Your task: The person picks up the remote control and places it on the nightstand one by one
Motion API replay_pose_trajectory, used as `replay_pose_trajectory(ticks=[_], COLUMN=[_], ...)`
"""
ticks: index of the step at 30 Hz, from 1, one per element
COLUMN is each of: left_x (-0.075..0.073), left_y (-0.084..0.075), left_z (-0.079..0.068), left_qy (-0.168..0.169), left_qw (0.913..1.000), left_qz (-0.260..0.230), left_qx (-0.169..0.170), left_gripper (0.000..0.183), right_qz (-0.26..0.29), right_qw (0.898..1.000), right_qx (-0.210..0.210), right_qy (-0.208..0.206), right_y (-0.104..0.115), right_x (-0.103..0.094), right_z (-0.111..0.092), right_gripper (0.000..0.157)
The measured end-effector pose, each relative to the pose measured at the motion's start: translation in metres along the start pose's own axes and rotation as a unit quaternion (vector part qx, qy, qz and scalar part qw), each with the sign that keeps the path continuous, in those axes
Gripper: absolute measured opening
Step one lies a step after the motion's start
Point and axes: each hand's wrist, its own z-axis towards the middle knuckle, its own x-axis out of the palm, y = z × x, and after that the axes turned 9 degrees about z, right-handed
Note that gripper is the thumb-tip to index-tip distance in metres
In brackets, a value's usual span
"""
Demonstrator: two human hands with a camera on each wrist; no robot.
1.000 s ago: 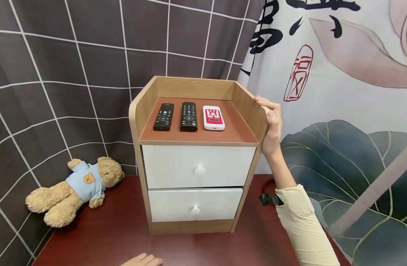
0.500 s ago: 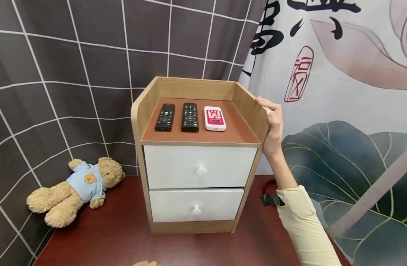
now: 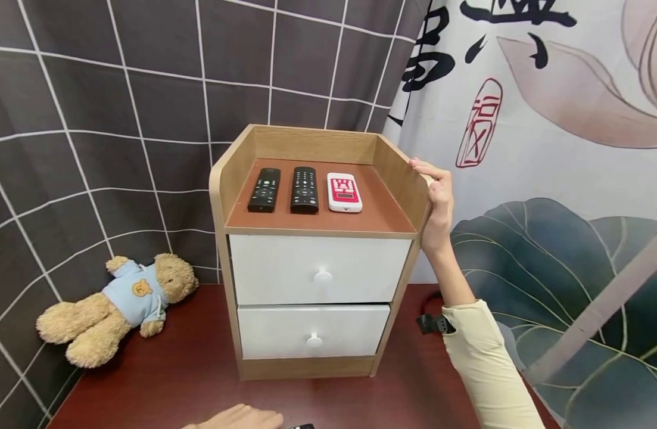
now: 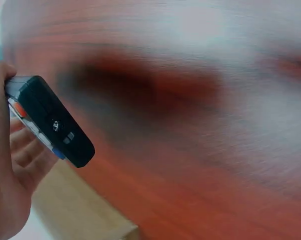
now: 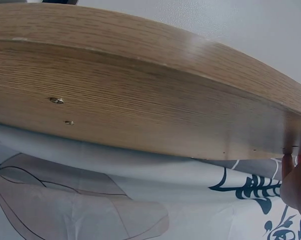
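In the head view, my left hand (image 3: 242,418) is low at the bottom edge, with the dark end of a remote control (image 3: 305,426) beside its fingers. The left wrist view shows that hand (image 4: 10,170) gripping the remote (image 4: 53,122), black-backed with orange and blue buttons along its side. My right hand (image 3: 438,208) touches the outer right side of a small wooden cabinet (image 3: 307,368), fingertips right at the top edge. In the right wrist view, its fingers (image 5: 287,167) meet the side panel (image 5: 140,105).
On the cabinet's brown top lie two black remotes (image 3: 264,190) (image 3: 304,190) and a white remote with a red face (image 3: 344,192). Below are two white drawers (image 3: 274,268) (image 3: 274,333) with round knobs. A teddy bear (image 3: 137,295) lies left on the red table (image 3: 162,387).
My left hand has dropped nearly out of the head view and come back up, with a remote's end now showing beside it. My right hand stays at the cabinet's side.
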Motion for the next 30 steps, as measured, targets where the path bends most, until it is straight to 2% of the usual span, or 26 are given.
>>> replay_pose_trajectory(ticks=[2, 4, 7, 9, 15, 17, 20, 24, 27, 30], left_x=[-0.013, -0.023, -0.039, -0.054, -0.107, -0.125, -0.152, -0.198, -0.237, -0.273], left_y=[-0.003, -0.007, -0.018, -0.029, -0.069, -0.083, -0.102, -0.126, -0.141, -0.147], left_z=[0.008, 0.015, 0.026, 0.032, 0.056, 0.062, 0.069, 0.081, 0.095, 0.114], left_qy=[0.023, 0.022, 0.025, 0.016, -0.031, -0.044, -0.066, -0.089, -0.092, -0.081], left_qw=[0.9994, 0.9972, 0.9877, 0.9841, 0.9848, 0.9824, 0.9826, 0.9828, 0.9777, 0.9709], left_qz=[-0.025, -0.071, -0.15, -0.169, -0.145, -0.146, -0.131, -0.073, -0.009, 0.054], left_qx=[-0.007, -0.011, -0.036, -0.051, -0.09, -0.107, -0.114, -0.145, -0.188, -0.219], left_gripper=[0.022, 0.015, 0.014, 0.019, 0.031, 0.03, 0.029, 0.032, 0.034, 0.035], right_qz=[0.0, 0.0, 0.0, 0.0, 0.001, 0.001, 0.012, 0.025, 0.023, 0.023], right_qw=[1.0, 1.0, 1.0, 1.0, 1.0, 1.0, 1.0, 1.0, 1.0, 1.0], right_qx=[-0.001, 0.001, 0.0, 0.003, 0.0, 0.005, 0.011, 0.01, 0.006, 0.0], right_qy=[0.001, 0.002, 0.0, 0.0, 0.002, 0.009, 0.01, -0.002, -0.005, -0.008], right_y=[0.0, 0.001, 0.001, 0.001, 0.001, -0.001, -0.002, -0.002, -0.001, -0.001], right_x=[0.0, 0.0, 0.0, 0.0, 0.001, 0.003, 0.003, 0.002, 0.002, 0.003], right_z=[0.001, 0.0, -0.001, -0.004, -0.001, 0.002, 0.003, 0.0, -0.001, 0.0], right_gripper=[0.036, 0.036, 0.036, 0.036, 0.036, 0.036, 0.035, 0.034, 0.034, 0.035])
